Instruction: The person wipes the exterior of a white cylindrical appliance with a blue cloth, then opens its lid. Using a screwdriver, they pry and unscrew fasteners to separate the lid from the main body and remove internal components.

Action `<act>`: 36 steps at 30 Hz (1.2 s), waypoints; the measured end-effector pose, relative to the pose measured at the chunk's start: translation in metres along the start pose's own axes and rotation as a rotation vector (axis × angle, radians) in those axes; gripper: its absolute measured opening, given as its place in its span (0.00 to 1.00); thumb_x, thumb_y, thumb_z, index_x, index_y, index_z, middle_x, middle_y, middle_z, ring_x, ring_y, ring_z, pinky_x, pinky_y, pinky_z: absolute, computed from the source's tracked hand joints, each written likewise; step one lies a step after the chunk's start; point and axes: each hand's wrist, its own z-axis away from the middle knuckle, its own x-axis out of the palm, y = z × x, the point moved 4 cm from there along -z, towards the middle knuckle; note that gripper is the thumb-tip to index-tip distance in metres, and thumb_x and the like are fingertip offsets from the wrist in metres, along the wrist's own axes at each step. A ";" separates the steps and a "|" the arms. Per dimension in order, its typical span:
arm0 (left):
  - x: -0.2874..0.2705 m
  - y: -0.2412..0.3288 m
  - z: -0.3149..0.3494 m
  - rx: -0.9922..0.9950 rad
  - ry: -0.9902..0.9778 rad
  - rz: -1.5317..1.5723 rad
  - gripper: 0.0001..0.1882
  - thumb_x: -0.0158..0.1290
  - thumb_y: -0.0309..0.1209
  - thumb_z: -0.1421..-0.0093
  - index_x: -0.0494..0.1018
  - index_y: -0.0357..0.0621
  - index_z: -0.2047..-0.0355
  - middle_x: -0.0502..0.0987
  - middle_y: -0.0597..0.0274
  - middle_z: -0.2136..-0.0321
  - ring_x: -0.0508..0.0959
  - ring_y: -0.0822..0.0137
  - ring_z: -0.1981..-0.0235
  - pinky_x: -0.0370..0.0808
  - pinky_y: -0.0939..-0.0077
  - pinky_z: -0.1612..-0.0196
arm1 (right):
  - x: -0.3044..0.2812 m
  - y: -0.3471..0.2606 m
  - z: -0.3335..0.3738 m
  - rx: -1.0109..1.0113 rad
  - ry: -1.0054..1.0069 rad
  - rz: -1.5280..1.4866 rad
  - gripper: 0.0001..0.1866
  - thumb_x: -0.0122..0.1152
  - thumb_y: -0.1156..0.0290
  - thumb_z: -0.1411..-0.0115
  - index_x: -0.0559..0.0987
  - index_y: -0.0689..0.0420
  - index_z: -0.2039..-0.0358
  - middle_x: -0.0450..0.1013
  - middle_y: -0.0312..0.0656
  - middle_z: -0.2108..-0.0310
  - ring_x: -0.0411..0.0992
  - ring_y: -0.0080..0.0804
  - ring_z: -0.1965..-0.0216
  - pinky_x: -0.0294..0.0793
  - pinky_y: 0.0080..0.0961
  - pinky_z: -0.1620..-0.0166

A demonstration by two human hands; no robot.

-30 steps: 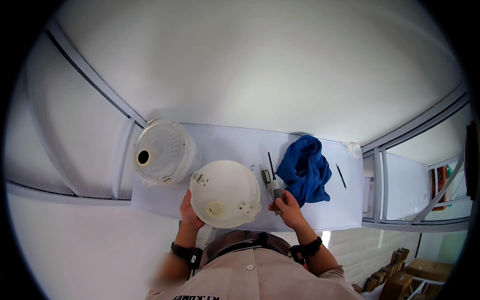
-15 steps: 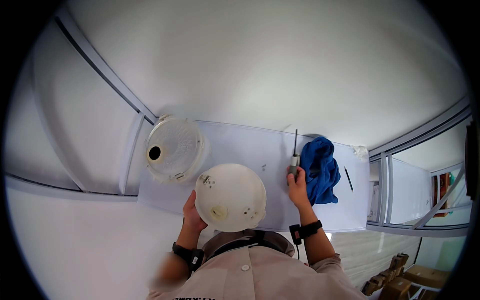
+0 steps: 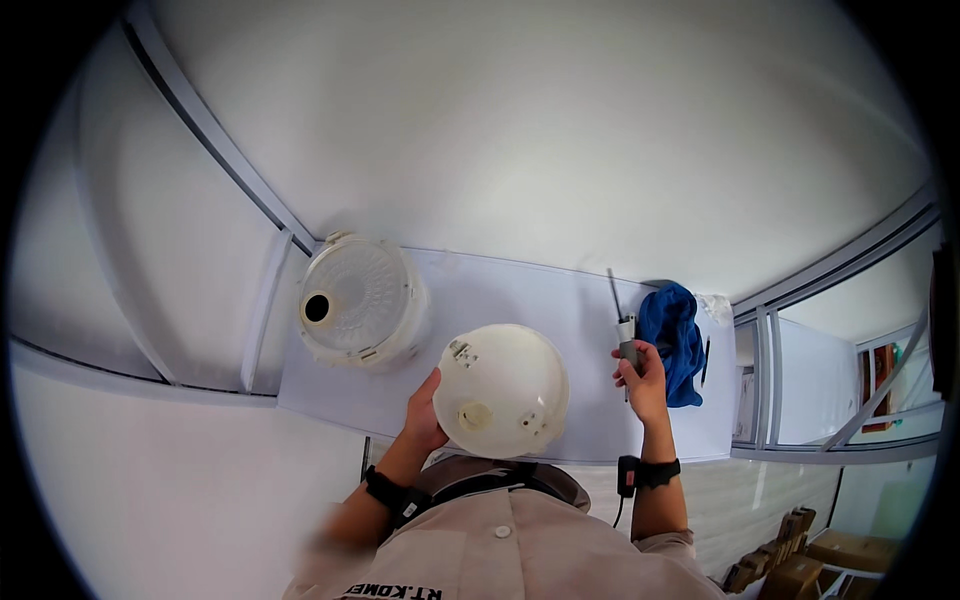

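Observation:
My left hand (image 3: 425,415) grips the left edge of a round white plastic cover (image 3: 510,385). The cover is held up near the table's front edge, its face with a round boss and small metal fittings toward me. My right hand (image 3: 642,375) is closed round the handle of a grey-and-white screwdriver-like tool (image 3: 628,342), whose long dark shaft points away from me. Just right of that hand lies a crumpled blue cloth (image 3: 672,340). At the table's far left stands a round translucent white tub-like housing (image 3: 365,285) with a dark round hole in its top.
The pale table (image 3: 530,280) backs onto a white wall. A dark pen (image 3: 706,358) lies beside the cloth, partly hidden by it, and a crumpled white piece (image 3: 715,308) sits at the far right corner. Cardboard boxes (image 3: 800,570) stand low at right.
Both hands have moved right, carrying the cover and the tool along. The blue cloth has shifted right too and now partly hides the pen.

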 end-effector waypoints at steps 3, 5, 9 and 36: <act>0.004 -0.002 -0.012 0.047 0.008 -0.047 0.30 0.38 0.46 0.19 0.62 0.38 0.28 0.73 0.49 0.34 0.74 0.52 0.34 0.70 0.55 0.30 | 0.016 -0.046 0.040 -0.163 -0.018 0.197 0.22 0.68 0.80 0.39 0.77 0.59 0.44 0.81 0.40 0.59 0.79 0.28 0.62 0.79 0.25 0.55; 0.010 0.003 -0.019 0.102 0.004 -0.082 0.28 0.41 0.42 0.20 0.62 0.38 0.28 0.73 0.50 0.35 0.74 0.54 0.35 0.72 0.57 0.31 | 0.031 -0.079 0.064 -0.242 -0.092 0.251 0.23 0.69 0.80 0.40 0.79 0.60 0.44 0.82 0.42 0.58 0.80 0.30 0.59 0.79 0.26 0.53; 0.021 0.011 -0.031 0.147 0.077 -0.269 0.27 0.51 0.32 0.24 0.64 0.39 0.28 0.77 0.54 0.38 0.78 0.59 0.38 0.76 0.62 0.35 | 0.063 -0.117 0.102 -0.277 -0.176 0.300 0.21 0.70 0.79 0.42 0.83 0.60 0.46 0.84 0.49 0.56 0.83 0.35 0.56 0.80 0.28 0.52; 0.027 -0.021 -0.042 0.041 0.070 -0.486 0.32 0.59 0.25 0.30 0.65 0.37 0.27 0.79 0.55 0.40 0.80 0.65 0.44 0.78 0.68 0.39 | 0.067 -0.130 0.119 -0.119 -0.123 0.427 0.16 0.68 0.76 0.38 0.85 0.62 0.49 0.84 0.43 0.68 0.76 0.22 0.70 0.75 0.22 0.63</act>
